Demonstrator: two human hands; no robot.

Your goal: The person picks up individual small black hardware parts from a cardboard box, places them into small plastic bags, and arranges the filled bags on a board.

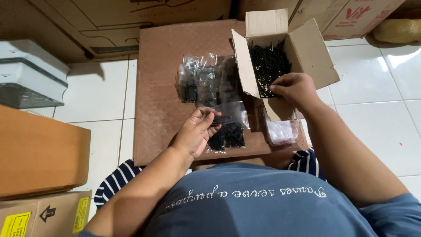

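An open cardboard box (311, 52) full of black screws (267, 61) stands at the far right of a brown cardboard sheet (162, 87). My right hand (294, 87) reaches into the box's near end and pinches some of the screws. My left hand (197, 131) holds up a small clear plastic bag (230, 113) by its edge. Under that bag lies a filled bag of black screws (228, 137). Several more filled bags (197, 81) lie in the middle of the sheet.
A bundle of empty clear bags (283, 131) lies by my right forearm. White and grey plastic boxes (30, 74) stand at the left on the white tile floor (372, 105). Brown cartons (39, 153) sit at my near left, and larger cartons (131, 22) line the back.
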